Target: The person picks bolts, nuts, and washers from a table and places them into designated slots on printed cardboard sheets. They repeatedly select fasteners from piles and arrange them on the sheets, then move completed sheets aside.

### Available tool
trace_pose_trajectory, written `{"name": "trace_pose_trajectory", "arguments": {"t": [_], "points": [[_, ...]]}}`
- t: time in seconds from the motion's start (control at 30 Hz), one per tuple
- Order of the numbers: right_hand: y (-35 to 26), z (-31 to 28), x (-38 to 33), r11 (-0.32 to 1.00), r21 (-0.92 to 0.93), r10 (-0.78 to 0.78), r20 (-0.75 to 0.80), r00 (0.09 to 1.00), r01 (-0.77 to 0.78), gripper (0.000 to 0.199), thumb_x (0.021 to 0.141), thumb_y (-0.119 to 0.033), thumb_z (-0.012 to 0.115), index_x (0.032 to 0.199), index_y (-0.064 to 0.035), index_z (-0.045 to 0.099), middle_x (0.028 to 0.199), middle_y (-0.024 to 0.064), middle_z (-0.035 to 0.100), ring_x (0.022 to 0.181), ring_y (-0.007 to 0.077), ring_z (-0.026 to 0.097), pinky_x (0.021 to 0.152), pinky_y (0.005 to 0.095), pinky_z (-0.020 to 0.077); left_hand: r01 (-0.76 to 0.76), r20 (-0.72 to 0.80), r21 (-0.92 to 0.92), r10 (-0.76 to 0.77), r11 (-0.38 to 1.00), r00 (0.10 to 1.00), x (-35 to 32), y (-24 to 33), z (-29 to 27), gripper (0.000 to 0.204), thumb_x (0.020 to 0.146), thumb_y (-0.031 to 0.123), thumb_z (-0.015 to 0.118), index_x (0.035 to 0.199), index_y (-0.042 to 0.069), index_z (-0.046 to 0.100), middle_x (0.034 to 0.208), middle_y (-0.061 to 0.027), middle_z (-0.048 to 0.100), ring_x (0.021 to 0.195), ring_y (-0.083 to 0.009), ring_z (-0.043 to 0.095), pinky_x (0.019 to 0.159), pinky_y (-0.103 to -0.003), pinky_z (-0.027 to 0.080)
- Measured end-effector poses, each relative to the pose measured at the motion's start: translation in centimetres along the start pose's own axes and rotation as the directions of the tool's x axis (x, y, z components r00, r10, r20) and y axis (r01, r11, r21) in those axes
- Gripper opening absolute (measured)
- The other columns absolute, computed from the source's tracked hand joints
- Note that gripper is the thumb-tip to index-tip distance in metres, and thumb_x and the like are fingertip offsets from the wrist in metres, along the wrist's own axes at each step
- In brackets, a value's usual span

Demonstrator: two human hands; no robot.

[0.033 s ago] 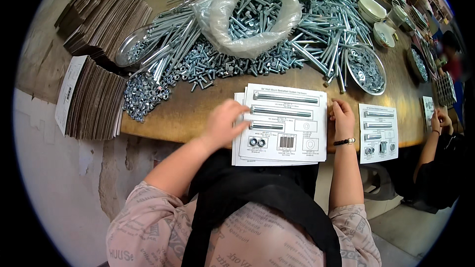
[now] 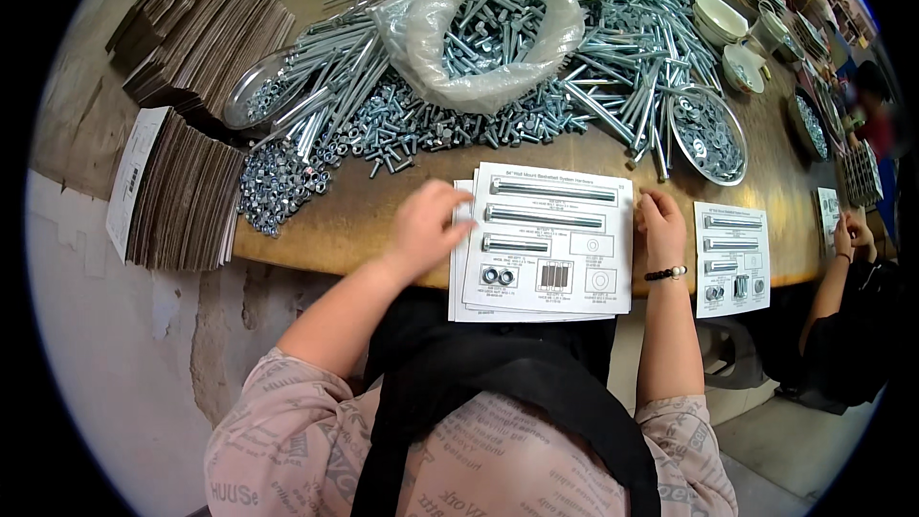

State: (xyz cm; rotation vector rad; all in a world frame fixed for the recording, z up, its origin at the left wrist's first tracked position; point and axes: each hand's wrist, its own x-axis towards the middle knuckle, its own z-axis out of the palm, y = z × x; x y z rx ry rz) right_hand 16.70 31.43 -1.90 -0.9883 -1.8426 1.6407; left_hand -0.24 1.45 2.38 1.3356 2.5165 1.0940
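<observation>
A small stack of white printed cards (image 2: 555,302) with pictures of bolts, nuts and washers lies at the table's front edge, jutting over it toward me. My left hand (image 2: 431,228) is by the stack's left edge, thumb and fingers apart, with nothing visible between them. At the right edge, my right hand (image 2: 662,230) has its fingers curled in with the thumb; whether they pinch the card's edge or something small is hidden. A dark bead bracelet circles that wrist.
Beyond the cards lie piled bolts (image 2: 383,124), loose nuts (image 2: 278,182) and an open plastic bag (image 2: 421,67) of bolts. A tray of washers (image 2: 708,139) is at right, cardboard stacks (image 2: 187,201) at left. Another printed card (image 2: 732,273) lies near a co-worker's hands (image 2: 852,230).
My left hand has drawn slightly left, away from the printed cards, its fingertips no longer over the pictures. My right hand and the cards stay almost in place.
</observation>
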Motion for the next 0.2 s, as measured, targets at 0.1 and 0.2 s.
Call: {"name": "trace_pose_trajectory", "arguments": {"t": [0.1,0.2], "points": [[-2.7,2.9,0.3,0.947,-0.232,-0.205,0.103,0.973,0.224,0.016,0.081,-0.012,0.059,0.095,-0.0031,0.063,0.077,0.0031,0.061,0.065,0.0128,0.055,0.061,0.0253,0.0449,-0.025,-0.168,0.178,0.055,0.984,0.984,2.7,-2.9,-0.8,0.038,0.072,0.013,0.066,0.107,0.006,0.055,0.104,-0.0121,0.052,0.089,-0.0269,0.055,0.078,-0.035,0.045],[-4.9,6.2,1.6,0.768,-0.478,-0.281,0.346,0.895,0.426,0.022,0.081,-0.015,0.062,0.1,-0.0045,0.062,0.102,0.0074,0.061,0.078,0.0179,0.059,0.069,0.0281,0.0471,0.049,-0.198,0.29,0.01,0.956,0.98,5.5,-4.5,-0.8,0.043,0.073,0.014,0.065,0.113,0.007,0.053,0.114,-0.0135,0.049,0.103,-0.0302,0.05,0.089,-0.038,0.041]]}}
